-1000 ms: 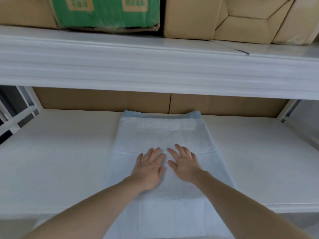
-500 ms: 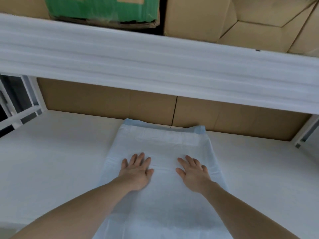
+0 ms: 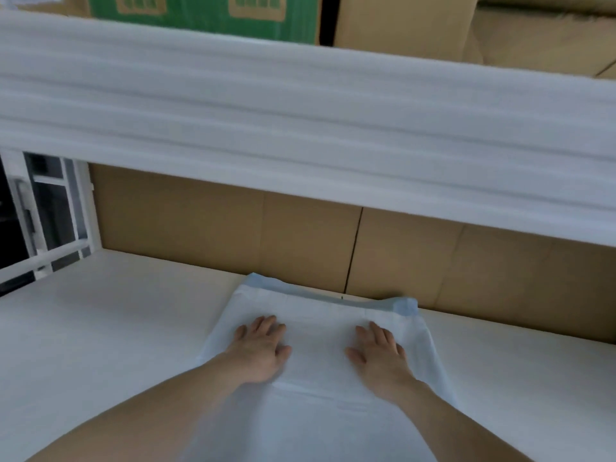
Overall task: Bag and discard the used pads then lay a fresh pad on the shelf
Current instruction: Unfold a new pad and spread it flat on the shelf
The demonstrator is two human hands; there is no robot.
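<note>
Both hands, left (image 3: 260, 351) and right (image 3: 380, 356), press flat-fingered on the pad (image 3: 320, 328) on the shelf (image 3: 100, 328); cardboard (image 3: 233, 235) behind, a green box (image 3: 203, 15) overhead

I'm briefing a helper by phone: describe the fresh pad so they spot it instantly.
On the lower white shelf, against the brown cardboard backing, lies the pad, under both flat palms. It is the only pale sheet there, with a blue strip along its far edge.
</note>
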